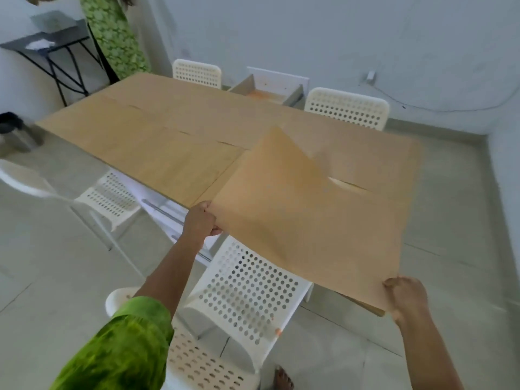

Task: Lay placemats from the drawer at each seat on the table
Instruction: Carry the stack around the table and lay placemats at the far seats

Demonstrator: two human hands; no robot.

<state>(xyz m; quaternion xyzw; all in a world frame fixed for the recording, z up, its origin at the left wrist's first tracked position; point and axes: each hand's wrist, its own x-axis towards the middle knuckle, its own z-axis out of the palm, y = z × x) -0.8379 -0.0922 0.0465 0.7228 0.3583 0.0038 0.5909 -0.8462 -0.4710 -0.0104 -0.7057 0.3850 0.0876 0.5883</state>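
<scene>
I hold a tan placemat over the near right corner of the wooden table. My left hand grips the mat's near left corner. At its near right corner my right hand is closed on the edge. The mat's far edge curls up off the table and looks blurred. Other tan placemats lie flat along the table, close to it in colour. Beyond the far side, an open white drawer shows something orange inside.
White perforated chairs stand around the table: one right below the mat, one at near left, two on the far side. Another person in green stands at far left by a black side table. My bare foot shows below.
</scene>
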